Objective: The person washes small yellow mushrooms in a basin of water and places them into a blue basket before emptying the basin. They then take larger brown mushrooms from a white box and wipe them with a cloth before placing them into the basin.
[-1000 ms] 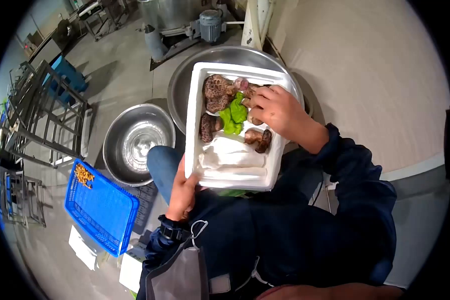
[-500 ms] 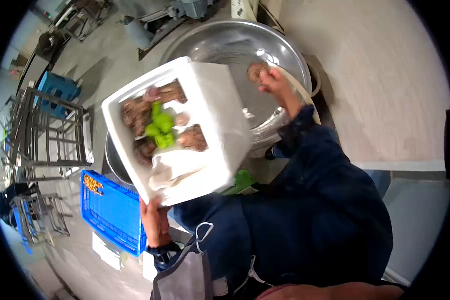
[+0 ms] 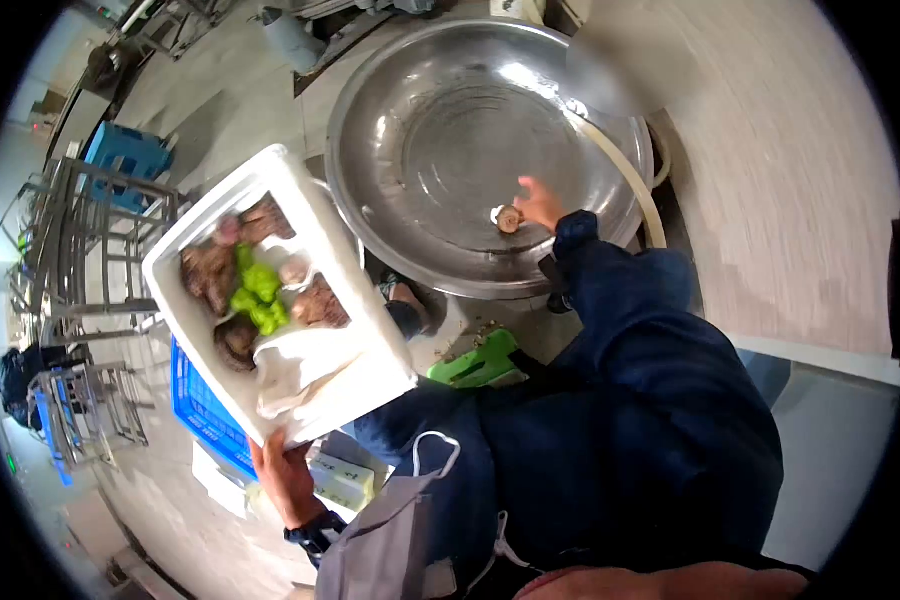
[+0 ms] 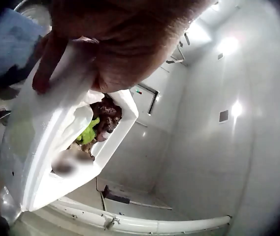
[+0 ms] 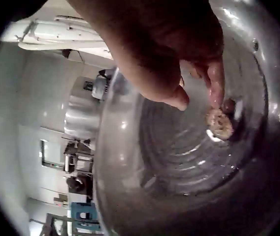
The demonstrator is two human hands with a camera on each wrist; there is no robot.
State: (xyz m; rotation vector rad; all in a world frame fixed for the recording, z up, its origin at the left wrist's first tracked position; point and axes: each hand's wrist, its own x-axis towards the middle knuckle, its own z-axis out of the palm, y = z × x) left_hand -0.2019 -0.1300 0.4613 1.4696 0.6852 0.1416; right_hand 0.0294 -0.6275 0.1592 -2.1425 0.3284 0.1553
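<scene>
My left hand point(image 3: 288, 482) grips the near edge of a white foam box point(image 3: 382, 352), thumb over the rim in the left wrist view point(image 4: 125, 44). Inside lie brown patterned mushrooms point(image 3: 208, 275), green crumpled pieces point(image 3: 260, 290) and white cloth-like sheets point(image 3: 295, 370). The box is tilted, left of a big steel basin point(image 3: 370, 200). Over the basin, my right hand point(image 3: 542, 204) has its fingers extended, thumb apart from them. A small brown mushroom piece point(image 3: 508, 219) lies in the basin at its fingertips; in the right wrist view the piece point(image 5: 219, 124) is by a finger, contact unclear.
A pale hose point(image 3: 625, 175) hangs over the basin's right side. Partly under the box is a blue plastic basket point(image 3: 205, 420). A green object point(image 3: 482, 362) lies near my legs. Metal racks point(image 3: 90, 265) stand at left, a pale surface point(image 3: 770, 180) at right.
The box has moved left and away from over the basin. My right hand has lowered into the basin, and the mushroom piece it held is now out of its grip.
</scene>
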